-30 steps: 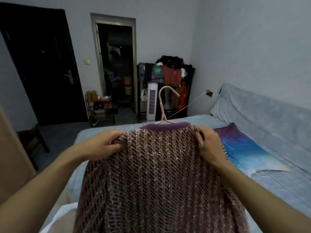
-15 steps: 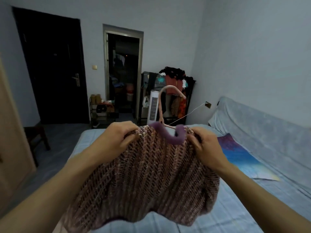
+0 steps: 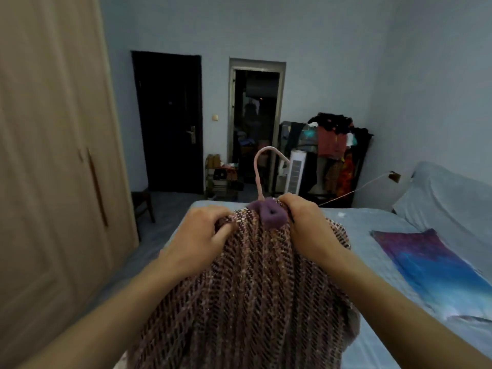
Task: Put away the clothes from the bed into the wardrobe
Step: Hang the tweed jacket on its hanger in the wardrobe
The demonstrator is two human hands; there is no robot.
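The knit sweater [image 3: 247, 294] is pinched at its shoulders by the left hand [image 3: 197, 241] and right hand [image 3: 311, 230].

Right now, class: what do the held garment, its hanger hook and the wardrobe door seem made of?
Garment: chunky knitted yarn, matt, pale-flecked; open diagonal stitches show. Hanger hook: smooth pink, probably plastic or coated wire; thin, even curve. Wardrobe door: pale wood or laminate, matt; moulded panels, grain unclear.

Coarse, loose-knit mauve sweater [image 3: 253, 288] with glinting flecks; its purple collar [image 3: 271, 216] looks soft and fuzzy. Smooth pink hanger hook [image 3: 257, 171] at centre. Matt pale wood wardrobe [image 3: 53, 155] at left. Smooth blue cloth bed sheet [image 3: 372, 225] at right.
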